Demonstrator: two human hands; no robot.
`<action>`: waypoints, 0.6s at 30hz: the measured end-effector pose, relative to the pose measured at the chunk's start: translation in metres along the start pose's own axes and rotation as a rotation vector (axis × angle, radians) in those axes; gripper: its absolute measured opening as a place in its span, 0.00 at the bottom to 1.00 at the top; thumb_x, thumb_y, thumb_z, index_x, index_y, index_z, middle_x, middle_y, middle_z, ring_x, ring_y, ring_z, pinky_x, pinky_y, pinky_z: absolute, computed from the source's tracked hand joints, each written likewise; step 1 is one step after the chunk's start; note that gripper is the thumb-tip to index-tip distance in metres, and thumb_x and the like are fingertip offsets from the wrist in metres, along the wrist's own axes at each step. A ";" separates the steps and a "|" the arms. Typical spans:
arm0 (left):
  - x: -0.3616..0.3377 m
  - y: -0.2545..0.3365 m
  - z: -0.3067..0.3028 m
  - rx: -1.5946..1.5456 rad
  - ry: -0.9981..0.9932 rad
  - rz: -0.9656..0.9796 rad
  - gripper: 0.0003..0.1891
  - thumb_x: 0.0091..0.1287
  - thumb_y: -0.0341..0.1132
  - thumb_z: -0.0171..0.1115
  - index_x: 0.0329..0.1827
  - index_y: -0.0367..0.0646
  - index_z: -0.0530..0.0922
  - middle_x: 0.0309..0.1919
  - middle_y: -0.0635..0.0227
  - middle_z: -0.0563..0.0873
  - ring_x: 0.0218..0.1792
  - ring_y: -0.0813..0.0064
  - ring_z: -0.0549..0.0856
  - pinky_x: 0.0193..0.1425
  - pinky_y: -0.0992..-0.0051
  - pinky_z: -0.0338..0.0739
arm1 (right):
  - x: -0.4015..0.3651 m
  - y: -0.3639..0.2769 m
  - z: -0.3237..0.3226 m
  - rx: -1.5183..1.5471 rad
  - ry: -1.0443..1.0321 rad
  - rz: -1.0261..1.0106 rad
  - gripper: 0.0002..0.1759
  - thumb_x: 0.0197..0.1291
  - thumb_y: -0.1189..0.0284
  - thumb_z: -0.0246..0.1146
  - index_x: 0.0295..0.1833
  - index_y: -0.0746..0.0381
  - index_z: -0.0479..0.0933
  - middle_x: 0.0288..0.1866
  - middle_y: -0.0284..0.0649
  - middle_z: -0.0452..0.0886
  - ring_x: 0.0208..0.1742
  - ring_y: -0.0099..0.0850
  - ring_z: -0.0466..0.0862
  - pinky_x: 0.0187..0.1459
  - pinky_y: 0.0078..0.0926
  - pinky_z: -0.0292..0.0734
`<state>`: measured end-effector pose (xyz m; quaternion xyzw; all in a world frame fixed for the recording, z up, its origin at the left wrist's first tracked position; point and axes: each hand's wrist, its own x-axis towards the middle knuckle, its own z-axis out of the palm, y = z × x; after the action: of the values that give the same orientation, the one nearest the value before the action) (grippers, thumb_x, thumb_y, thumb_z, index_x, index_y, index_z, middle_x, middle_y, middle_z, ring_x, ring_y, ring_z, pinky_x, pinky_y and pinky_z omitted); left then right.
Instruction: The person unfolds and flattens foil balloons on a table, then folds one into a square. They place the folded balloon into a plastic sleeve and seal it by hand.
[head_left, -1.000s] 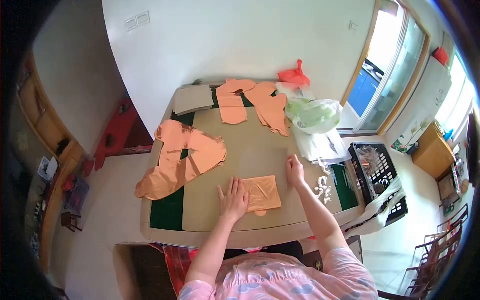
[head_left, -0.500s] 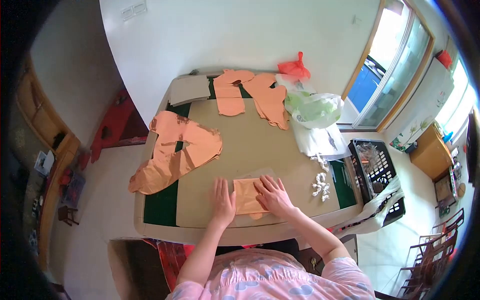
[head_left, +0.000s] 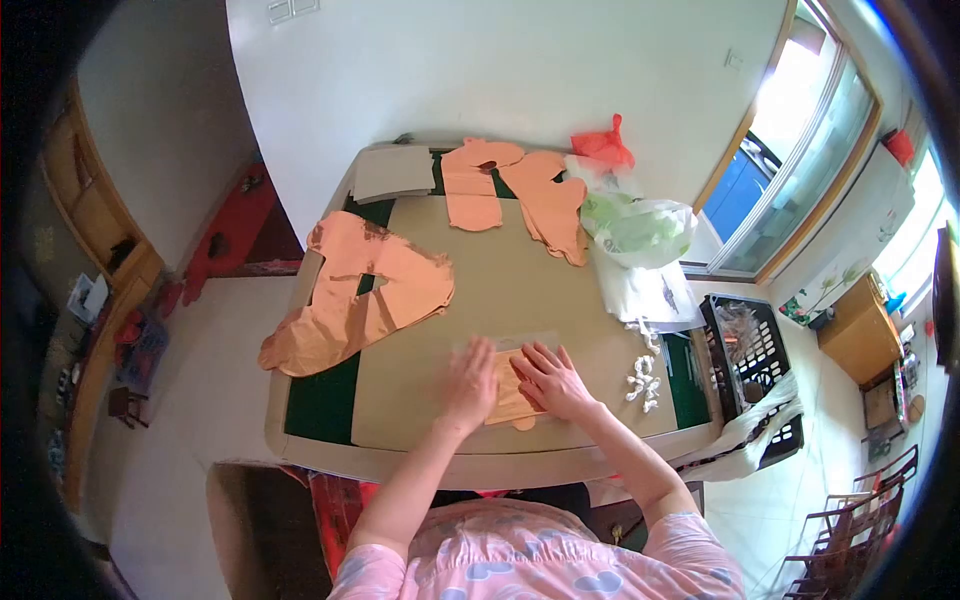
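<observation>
A folded rose-gold foil balloon (head_left: pixel 512 402) lies on the cardboard sheet (head_left: pixel 500 285) near the table's front edge. Clear plastic shows around its far side, and a small rounded tab pokes out at its near edge. My right hand (head_left: pixel 553 383) rests on its right part, fingers spread and flat. Along its left edge is my left hand (head_left: pixel 472 385), slightly blurred, with the fingers stretched out. Flat foil balloons lie beyond: a large one (head_left: pixel 375 285) at the left, and two smaller shapes (head_left: pixel 472 195), (head_left: pixel 548 205) at the back.
A stack of grey sheets (head_left: pixel 393 173) sits at the back left. To the right are a red plastic bag (head_left: pixel 603 147), a green-white plastic bag (head_left: pixel 640 230) and several knotted white pieces (head_left: pixel 643 383). A black basket (head_left: pixel 755 350) stands beyond the table's right edge.
My left hand has moved right, over the folded balloon's left edge, covering more of it. The right hand stays on the balloon. The whole view has shifted slightly.
</observation>
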<state>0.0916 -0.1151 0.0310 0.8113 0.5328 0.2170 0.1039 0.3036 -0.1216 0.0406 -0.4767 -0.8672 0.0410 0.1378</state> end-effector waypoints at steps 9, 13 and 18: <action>-0.006 0.008 0.027 0.090 -0.055 0.028 0.34 0.70 0.51 0.52 0.75 0.43 0.59 0.76 0.61 0.58 0.77 0.57 0.55 0.75 0.38 0.44 | -0.003 -0.009 0.005 -0.043 0.010 0.084 0.27 0.69 0.55 0.52 0.72 0.49 0.65 0.76 0.45 0.60 0.77 0.43 0.58 0.72 0.62 0.49; -0.003 0.009 0.022 0.109 -0.082 0.036 0.36 0.69 0.54 0.52 0.76 0.43 0.58 0.77 0.61 0.57 0.77 0.57 0.54 0.74 0.36 0.41 | -0.003 -0.009 0.006 -0.036 -0.006 0.115 0.28 0.70 0.53 0.50 0.72 0.47 0.65 0.77 0.44 0.58 0.78 0.42 0.56 0.73 0.62 0.46; -0.003 0.007 0.015 0.150 -0.107 -0.038 0.39 0.69 0.57 0.50 0.76 0.40 0.55 0.77 0.59 0.57 0.78 0.59 0.54 0.74 0.35 0.38 | -0.004 -0.010 0.003 -0.006 -0.006 0.124 0.27 0.70 0.53 0.49 0.72 0.47 0.65 0.77 0.45 0.58 0.78 0.42 0.56 0.73 0.61 0.46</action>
<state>0.1038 -0.1201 0.0195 0.8169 0.5567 0.1308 0.0752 0.2966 -0.1297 0.0385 -0.5299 -0.8364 0.0483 0.1312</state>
